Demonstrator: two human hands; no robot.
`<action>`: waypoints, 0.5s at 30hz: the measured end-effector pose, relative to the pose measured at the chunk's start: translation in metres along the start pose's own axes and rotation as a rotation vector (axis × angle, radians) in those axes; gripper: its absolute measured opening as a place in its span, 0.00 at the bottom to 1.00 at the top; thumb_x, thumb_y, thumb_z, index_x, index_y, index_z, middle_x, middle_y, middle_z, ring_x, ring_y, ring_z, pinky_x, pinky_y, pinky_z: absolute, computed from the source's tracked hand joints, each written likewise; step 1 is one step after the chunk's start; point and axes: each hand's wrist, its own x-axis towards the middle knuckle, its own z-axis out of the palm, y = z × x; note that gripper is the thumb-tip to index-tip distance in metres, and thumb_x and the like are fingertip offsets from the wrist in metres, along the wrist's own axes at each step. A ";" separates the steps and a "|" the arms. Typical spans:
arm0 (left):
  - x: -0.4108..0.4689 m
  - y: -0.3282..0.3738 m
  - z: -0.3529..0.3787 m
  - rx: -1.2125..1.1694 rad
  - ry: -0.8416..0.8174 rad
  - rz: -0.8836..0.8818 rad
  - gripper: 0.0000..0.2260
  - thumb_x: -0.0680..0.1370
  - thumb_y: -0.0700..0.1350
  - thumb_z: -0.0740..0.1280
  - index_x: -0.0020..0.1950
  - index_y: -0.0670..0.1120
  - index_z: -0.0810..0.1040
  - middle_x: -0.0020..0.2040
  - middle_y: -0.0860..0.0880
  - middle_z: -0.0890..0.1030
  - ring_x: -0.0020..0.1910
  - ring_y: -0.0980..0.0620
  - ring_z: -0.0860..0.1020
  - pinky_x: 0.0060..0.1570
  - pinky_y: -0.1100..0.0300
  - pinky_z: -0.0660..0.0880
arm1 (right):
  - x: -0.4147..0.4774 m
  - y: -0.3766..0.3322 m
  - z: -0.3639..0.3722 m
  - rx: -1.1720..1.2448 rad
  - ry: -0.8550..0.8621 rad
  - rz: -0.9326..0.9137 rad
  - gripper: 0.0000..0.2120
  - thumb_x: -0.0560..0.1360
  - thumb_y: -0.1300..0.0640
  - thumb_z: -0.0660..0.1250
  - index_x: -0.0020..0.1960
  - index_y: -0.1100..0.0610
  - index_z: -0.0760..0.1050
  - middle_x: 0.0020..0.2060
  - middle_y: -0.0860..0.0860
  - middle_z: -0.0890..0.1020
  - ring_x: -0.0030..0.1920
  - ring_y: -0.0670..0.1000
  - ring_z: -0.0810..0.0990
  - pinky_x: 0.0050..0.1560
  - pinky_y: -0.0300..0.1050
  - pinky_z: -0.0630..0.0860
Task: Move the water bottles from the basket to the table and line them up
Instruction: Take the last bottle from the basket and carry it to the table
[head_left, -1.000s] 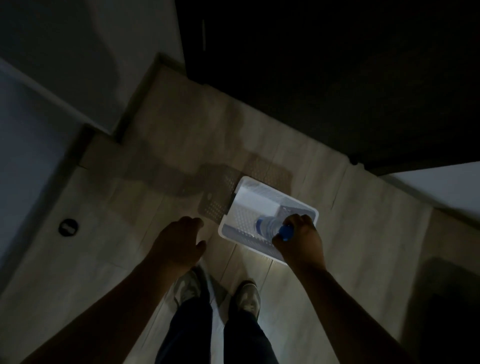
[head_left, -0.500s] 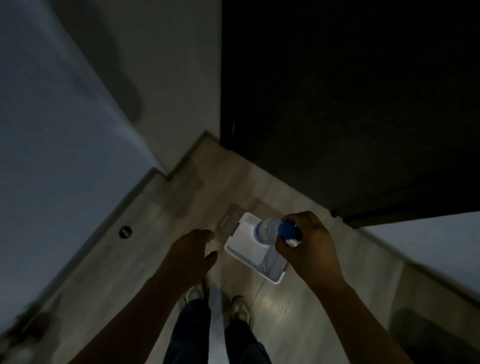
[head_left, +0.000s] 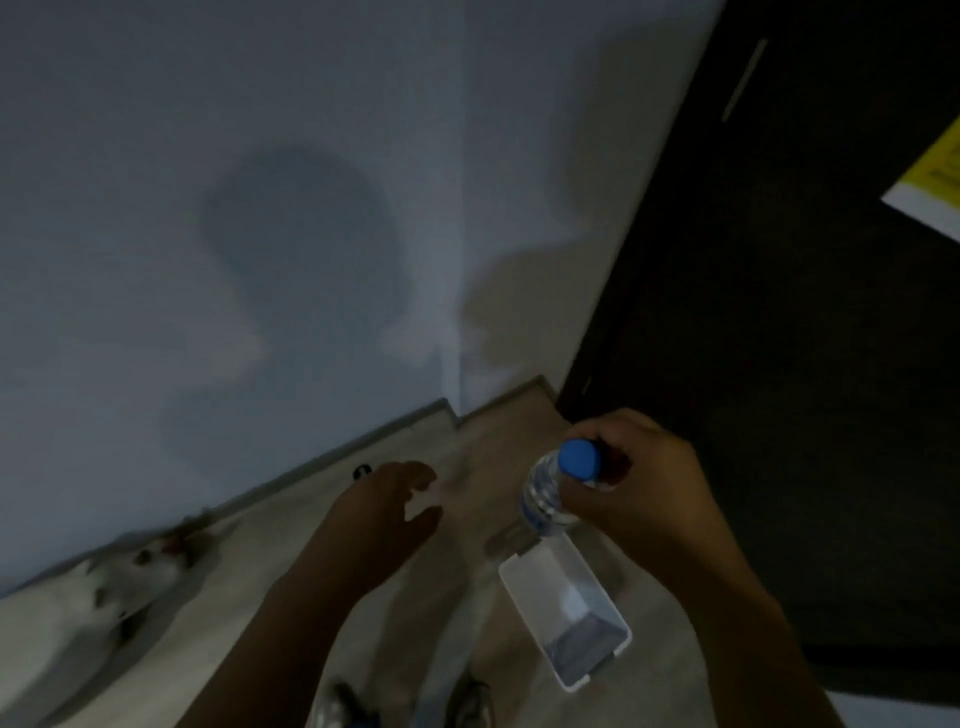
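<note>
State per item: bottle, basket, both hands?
water bottle: blue cap on, lifted above the basket, held at the neck.
basket: on the floor, no bottles visible inside.
right hand: grips the bottle's neck.
left hand: open, holds nothing.

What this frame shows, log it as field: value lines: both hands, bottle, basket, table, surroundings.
right hand: grips the clear plastic water bottle with the blue cap near its neck
bottle: cap toward the camera, held up out of the basket
left hand: open, holds nothing
basket: white rectangular plastic basket on the pale wood-look floor, no bottle visible inside
table: not in view
surroundings: grey wall, dark door, blurred white shape by the wall
</note>
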 end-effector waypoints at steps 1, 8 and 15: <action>-0.013 -0.005 -0.010 -0.005 0.032 -0.018 0.16 0.76 0.52 0.67 0.63 0.53 0.73 0.59 0.54 0.77 0.53 0.57 0.76 0.55 0.61 0.75 | 0.000 -0.014 0.000 0.016 -0.024 -0.047 0.13 0.67 0.58 0.74 0.47 0.46 0.74 0.42 0.38 0.75 0.45 0.38 0.78 0.46 0.31 0.73; -0.099 -0.049 -0.071 -0.043 0.242 -0.147 0.16 0.76 0.52 0.67 0.63 0.53 0.74 0.58 0.55 0.78 0.54 0.58 0.77 0.54 0.62 0.75 | 0.001 -0.122 0.021 0.047 -0.124 -0.376 0.10 0.61 0.51 0.71 0.43 0.47 0.78 0.41 0.42 0.78 0.40 0.42 0.79 0.39 0.36 0.77; -0.231 -0.122 -0.127 -0.090 0.508 -0.314 0.16 0.74 0.50 0.69 0.61 0.51 0.76 0.56 0.54 0.80 0.52 0.58 0.78 0.54 0.62 0.74 | -0.038 -0.241 0.101 0.071 -0.252 -0.599 0.11 0.60 0.48 0.69 0.42 0.45 0.78 0.41 0.40 0.77 0.38 0.44 0.77 0.37 0.35 0.74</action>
